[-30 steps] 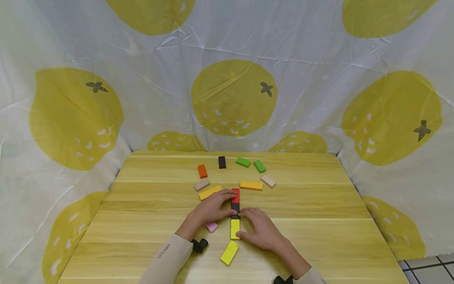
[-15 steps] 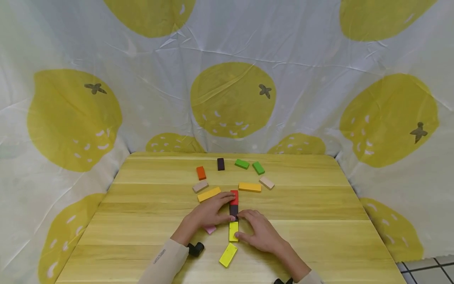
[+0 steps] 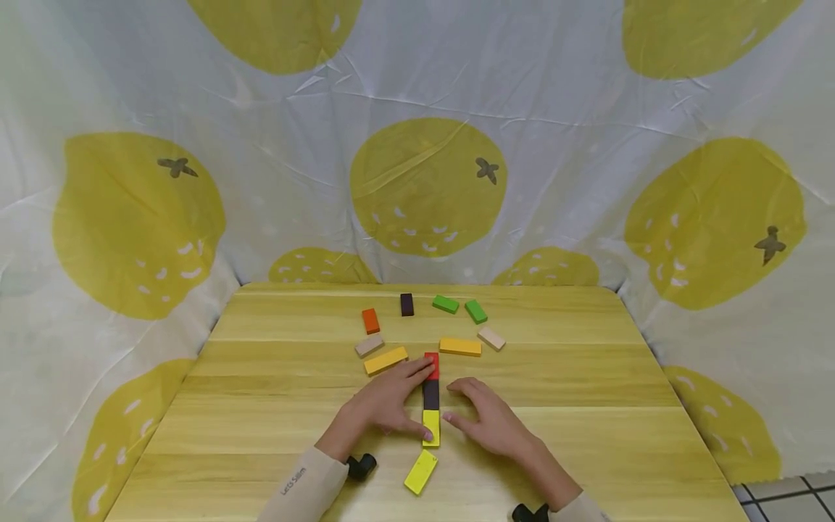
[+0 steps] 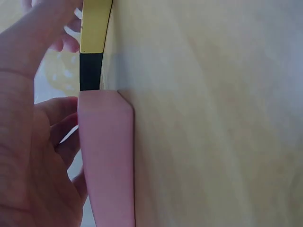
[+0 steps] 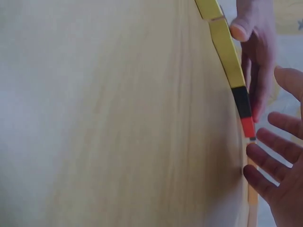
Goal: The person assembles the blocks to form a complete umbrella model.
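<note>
A red block (image 3: 431,365), a dark block (image 3: 431,395) and a yellow block (image 3: 431,420) lie end to end in a straight row on the wooden table. My left hand (image 3: 391,397) reaches over from the left, its fingertips on the red block and its thumb on the yellow one. To the right of the row, my right hand (image 3: 491,420) hovers apart from the blocks, fingers spread and holding nothing. A second yellow block (image 3: 420,472) lies slantwise just below the row. In the left wrist view a pink block (image 4: 106,156) is close by the left hand; the hand mostly hides it in the head view.
Beyond the hands lie orange-yellow blocks (image 3: 460,346), beige blocks (image 3: 491,338), an orange-red block (image 3: 370,320), a dark block (image 3: 407,304) and green blocks (image 3: 446,304). A lemon-print cloth (image 3: 430,188) hangs behind the table (image 3: 587,362).
My right hand has drawn off the row to the right. My left thumb has shifted from the dark block down onto the yellow block, while the left fingers stay at the red one.
</note>
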`<act>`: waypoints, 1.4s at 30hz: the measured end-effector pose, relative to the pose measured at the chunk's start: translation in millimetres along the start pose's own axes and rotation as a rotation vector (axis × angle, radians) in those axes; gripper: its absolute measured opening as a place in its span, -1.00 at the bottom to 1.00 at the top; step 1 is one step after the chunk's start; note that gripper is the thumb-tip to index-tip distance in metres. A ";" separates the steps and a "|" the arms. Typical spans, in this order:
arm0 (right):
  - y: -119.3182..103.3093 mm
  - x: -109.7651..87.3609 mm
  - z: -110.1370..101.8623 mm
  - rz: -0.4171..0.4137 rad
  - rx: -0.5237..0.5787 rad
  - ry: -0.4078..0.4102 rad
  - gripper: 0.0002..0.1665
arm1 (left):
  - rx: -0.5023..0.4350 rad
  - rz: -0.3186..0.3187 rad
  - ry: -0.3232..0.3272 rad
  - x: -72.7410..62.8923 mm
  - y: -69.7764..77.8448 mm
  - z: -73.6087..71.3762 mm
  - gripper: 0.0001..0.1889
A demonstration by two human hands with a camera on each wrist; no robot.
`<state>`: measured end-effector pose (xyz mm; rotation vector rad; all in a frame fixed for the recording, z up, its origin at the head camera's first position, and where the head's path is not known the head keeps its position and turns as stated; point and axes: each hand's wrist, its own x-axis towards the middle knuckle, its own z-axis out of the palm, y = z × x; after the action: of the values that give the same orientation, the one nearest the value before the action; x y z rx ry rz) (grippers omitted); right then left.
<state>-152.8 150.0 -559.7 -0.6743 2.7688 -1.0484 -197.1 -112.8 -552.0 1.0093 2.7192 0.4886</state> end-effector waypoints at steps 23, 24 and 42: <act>29.7 54.4 -37.3 -0.004 -0.042 0.155 -0.54 | -0.127 -0.076 -0.059 0.0 7.4 -1.1 0.32; 29.9 57.5 -36.5 0.004 -0.050 0.152 -0.54 | -0.130 -0.077 -0.057 0.4 7.3 -0.7 0.32; 36.5 84.1 -18.7 -0.042 -0.215 0.169 -0.70 | -0.182 -0.107 -0.055 1.9 4.4 3.6 0.33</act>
<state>-246.2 148.6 -564.5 -0.7012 3.0575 -0.8594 -194.9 -107.6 -553.8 0.8145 2.6073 0.6642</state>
